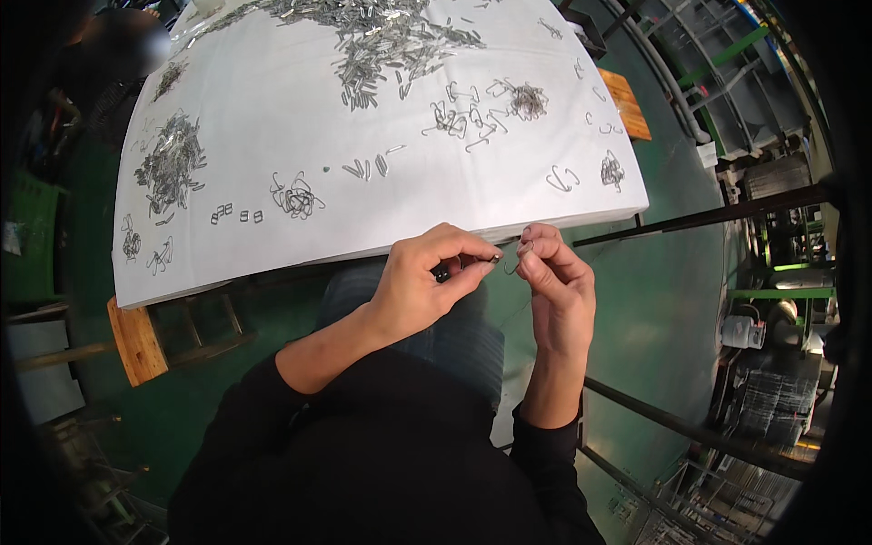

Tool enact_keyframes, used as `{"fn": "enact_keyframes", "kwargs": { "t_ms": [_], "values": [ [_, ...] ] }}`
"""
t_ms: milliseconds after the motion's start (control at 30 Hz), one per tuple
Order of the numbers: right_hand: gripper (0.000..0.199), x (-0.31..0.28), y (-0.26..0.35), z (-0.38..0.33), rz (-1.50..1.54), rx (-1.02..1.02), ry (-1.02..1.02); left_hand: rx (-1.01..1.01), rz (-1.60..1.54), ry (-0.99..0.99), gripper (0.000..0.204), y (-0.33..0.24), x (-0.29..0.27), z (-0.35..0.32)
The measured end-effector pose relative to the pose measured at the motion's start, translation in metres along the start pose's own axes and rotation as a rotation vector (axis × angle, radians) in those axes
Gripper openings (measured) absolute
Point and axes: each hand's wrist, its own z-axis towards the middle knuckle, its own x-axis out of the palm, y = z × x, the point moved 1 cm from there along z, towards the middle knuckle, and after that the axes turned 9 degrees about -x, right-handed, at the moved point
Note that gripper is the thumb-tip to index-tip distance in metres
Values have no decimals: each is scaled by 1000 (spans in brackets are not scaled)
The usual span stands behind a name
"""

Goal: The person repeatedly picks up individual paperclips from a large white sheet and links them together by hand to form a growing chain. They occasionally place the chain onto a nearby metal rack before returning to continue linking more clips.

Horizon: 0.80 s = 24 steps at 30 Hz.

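I see the left hand (422, 277) pinched shut on a small metal piece (491, 260), right hand (556, 282) pinching a thin wire hook (518, 265) against it, both just below the white surface (272, 109) edge. Work looks early: beyond that edge lie a few linked bits (234, 214), w/ loose hook clusters (297, 196) and a big clip heap (381, 41) farthest; no containers in view.

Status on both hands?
Left hand pinching a small metal piece. Right hand pinching a wire hook against it. White table ahead, nothing blocking.
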Motion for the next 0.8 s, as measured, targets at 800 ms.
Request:
{"fn": "enact_keyframes", "kwargs": {
  "t_ms": [800],
  "values": [
    [10, 20, 1, -26, -319, -280, -196, 306, 1311, -181, 14, 138, -93, 109]
  ]
}}
